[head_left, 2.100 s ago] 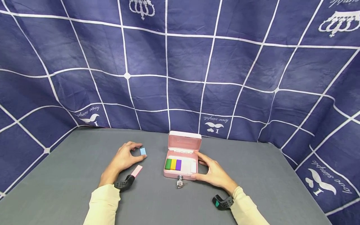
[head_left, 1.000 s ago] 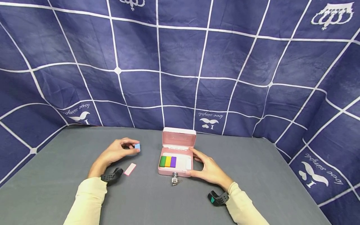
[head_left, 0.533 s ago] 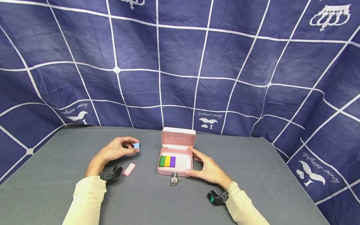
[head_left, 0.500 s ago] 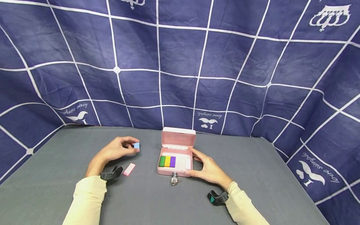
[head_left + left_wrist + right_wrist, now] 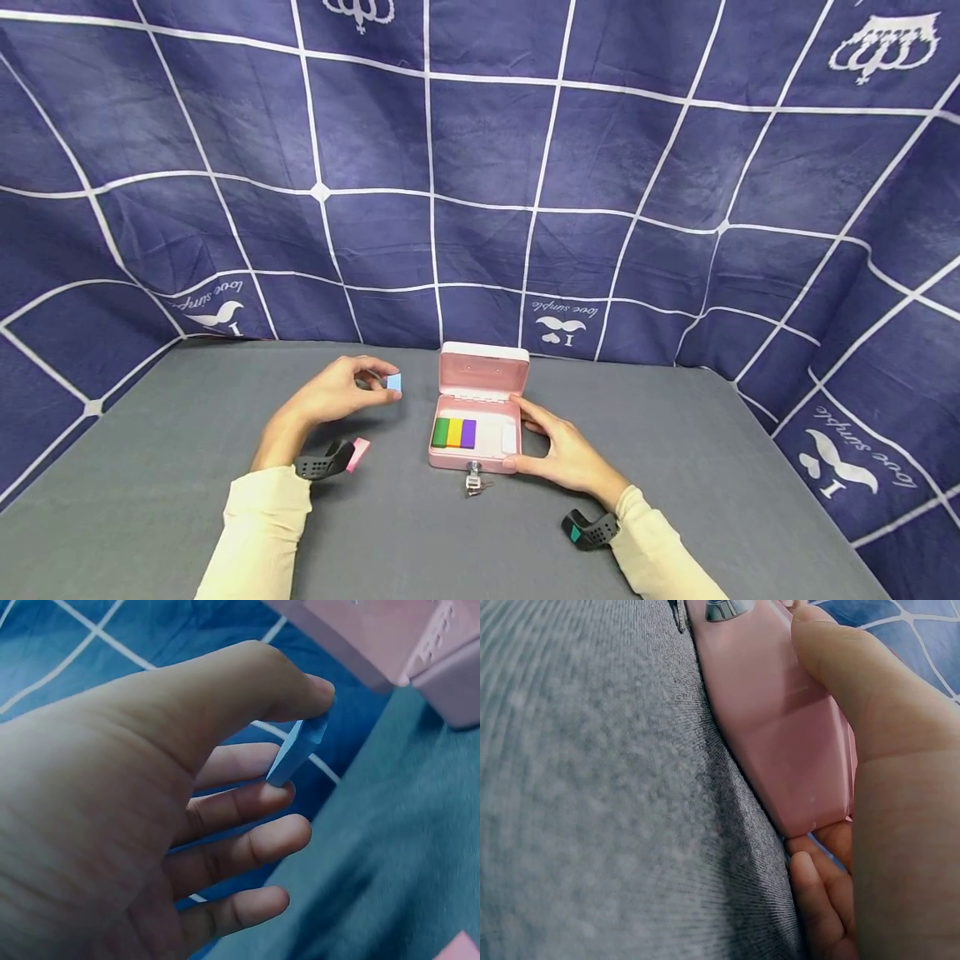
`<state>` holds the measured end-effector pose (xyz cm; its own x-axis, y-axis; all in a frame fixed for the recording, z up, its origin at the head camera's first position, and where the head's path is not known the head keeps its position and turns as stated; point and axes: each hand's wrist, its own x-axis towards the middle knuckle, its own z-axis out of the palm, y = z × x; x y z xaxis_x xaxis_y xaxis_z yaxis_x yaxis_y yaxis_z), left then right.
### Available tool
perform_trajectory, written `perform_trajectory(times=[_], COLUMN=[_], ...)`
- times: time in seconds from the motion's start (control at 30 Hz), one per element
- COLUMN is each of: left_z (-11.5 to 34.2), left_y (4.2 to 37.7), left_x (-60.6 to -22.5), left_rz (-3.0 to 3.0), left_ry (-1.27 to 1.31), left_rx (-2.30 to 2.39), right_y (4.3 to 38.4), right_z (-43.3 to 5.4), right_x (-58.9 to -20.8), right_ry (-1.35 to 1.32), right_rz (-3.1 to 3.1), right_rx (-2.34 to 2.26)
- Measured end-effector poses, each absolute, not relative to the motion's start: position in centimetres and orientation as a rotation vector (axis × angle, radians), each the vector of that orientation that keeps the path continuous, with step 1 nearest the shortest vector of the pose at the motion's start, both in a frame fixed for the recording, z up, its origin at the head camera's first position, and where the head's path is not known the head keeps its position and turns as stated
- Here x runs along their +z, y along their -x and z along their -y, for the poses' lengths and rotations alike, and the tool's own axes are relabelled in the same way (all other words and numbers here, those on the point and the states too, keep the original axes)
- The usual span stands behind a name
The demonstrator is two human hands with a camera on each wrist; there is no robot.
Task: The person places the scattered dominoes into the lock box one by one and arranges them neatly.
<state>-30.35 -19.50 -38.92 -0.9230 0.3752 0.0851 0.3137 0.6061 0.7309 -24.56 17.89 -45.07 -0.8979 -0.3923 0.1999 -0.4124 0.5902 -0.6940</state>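
Note:
Between the thumb and fingertips of my left hand (image 5: 337, 390) a small light-blue block (image 5: 298, 748) is pinched, to the left of the pink metal cash box (image 5: 444, 461). The box stands with its lid (image 5: 483, 371) raised. Side by side in its left half lie a green block (image 5: 441, 432), a yellow block (image 5: 454, 433) and a purple block (image 5: 468, 434); a white block (image 5: 509, 439) lies along the right wall. My right hand (image 5: 566, 454) grips the box's right side, thumb at the front corner and fingers toward the back.
A pink block (image 5: 358, 454) lies on the grey table (image 5: 420, 542), partly behind the left wrist's camera band (image 5: 326, 463). Keys (image 5: 474, 483) hang from the lock on the box's front. A blue checked cloth (image 5: 480, 183) rises behind the table.
The left hand's fingers have gone from spread around the light-blue block to pinching it, and the hand has moved right with it, closer to the box. The right hand keeps its hold.

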Motion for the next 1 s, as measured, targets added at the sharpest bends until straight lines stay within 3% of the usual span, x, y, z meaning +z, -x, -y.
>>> perform_trajectory(times=[0.3, 1.0], left_z=[17.1, 16.3], left_y=[30.1, 29.1], left_x=[-37.3, -35.4], left_rz=[-2.753, -2.842], left_ry=[-0.782, -0.853], left_rx=[1.230, 1.256], right_y=[24.5, 24.4], right_z=[-18.1, -17.9], right_x=[-45.0, -44.9], right_ry=[-0.689, -0.687], right_rz=[2.796, 2.814], right_rx=[1.229, 1.209])
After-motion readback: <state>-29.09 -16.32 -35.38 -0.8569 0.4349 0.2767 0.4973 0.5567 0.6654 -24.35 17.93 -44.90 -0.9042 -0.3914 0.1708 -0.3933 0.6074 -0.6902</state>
